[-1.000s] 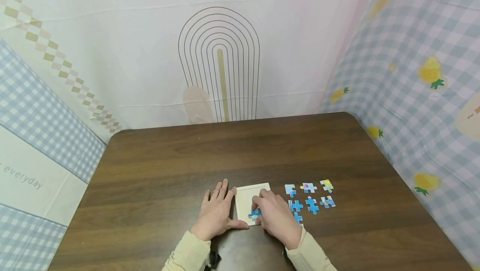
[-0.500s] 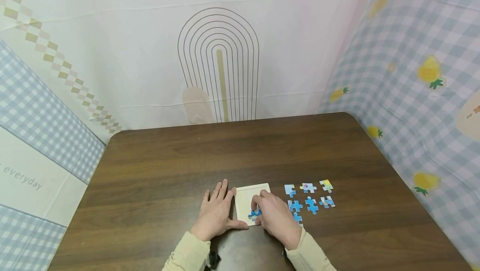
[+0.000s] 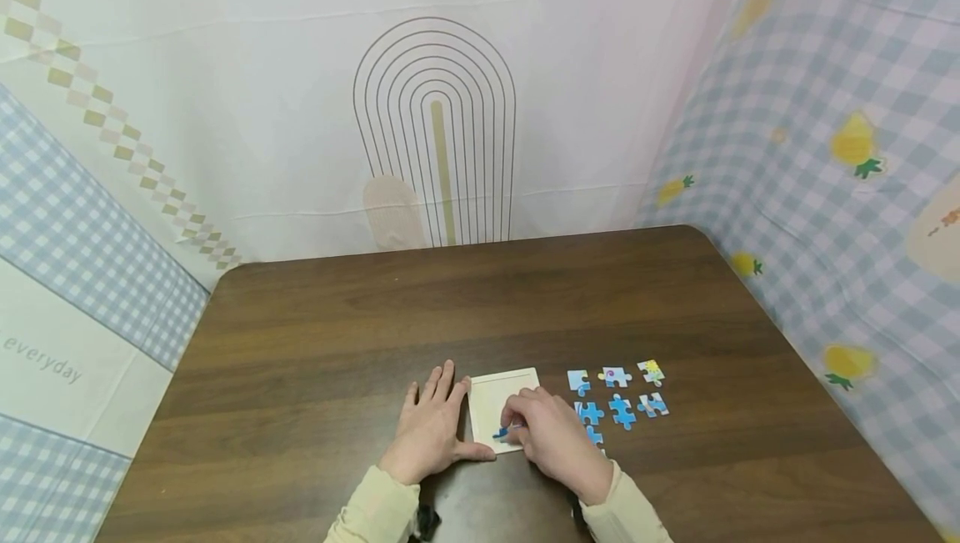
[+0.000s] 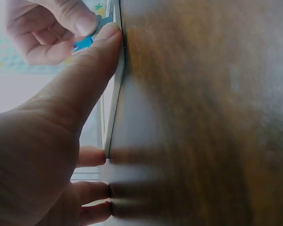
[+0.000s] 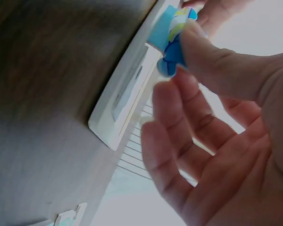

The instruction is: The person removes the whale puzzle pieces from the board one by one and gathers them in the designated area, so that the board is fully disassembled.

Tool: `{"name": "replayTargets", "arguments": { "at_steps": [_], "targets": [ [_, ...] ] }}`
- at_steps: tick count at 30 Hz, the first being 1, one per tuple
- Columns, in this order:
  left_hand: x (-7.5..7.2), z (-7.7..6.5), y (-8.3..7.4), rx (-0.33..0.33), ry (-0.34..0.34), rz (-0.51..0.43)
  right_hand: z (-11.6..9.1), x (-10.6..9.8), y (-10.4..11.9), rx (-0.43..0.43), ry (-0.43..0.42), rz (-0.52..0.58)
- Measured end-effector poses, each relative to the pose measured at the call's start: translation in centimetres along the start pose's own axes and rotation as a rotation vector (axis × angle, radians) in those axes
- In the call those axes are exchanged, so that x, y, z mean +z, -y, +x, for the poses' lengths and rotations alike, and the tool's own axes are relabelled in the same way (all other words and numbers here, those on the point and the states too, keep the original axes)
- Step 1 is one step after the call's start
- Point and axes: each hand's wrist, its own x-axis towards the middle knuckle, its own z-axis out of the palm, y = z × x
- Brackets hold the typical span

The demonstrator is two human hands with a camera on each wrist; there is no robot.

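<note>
My right hand (image 3: pixel 553 436) pinches a blue jigsaw piece (image 5: pixel 173 49) between thumb and fingers. The piece has white and yellow markings and is tilted, close over the near part of a shallow pale wooden tray (image 3: pixel 495 397). In the right wrist view, a light blue patch (image 5: pixel 161 28) shows on the tray beside it. My left hand (image 3: pixel 429 434) lies spread at the tray's left side, fingers straight. Its index fingertip is right at the left edge and its thumb (image 4: pixel 80 75) lies along the near edge. The right hand hides the tray's right part.
Several loose jigsaw pieces (image 3: pixel 622 412) lie in rows on the brown wooden table (image 3: pixel 337 318), right of the tray. The lowest ones are partly behind the right hand. A patterned cloth (image 3: pixel 600 109) hangs behind the table and along its sides.
The right hand has shifted slightly and tipped the blue jigsaw piece, which now shows as a thinner strip in the head view. The left hand keeps its place.
</note>
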Motion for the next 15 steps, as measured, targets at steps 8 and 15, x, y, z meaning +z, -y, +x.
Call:
{"name": "replayTargets", "arguments": {
  "at_steps": [8,15],
  "targets": [
    [0.1,0.0,-0.1,-0.006,0.012,-0.005,-1.3,-2.9,-1.6,0.115,-0.065,0.191],
    [0.2,0.0,0.0,-0.002,-0.003,0.001,-4.1,-6.8,-5.4,0.294,-0.161,0.201]
  ]
}}
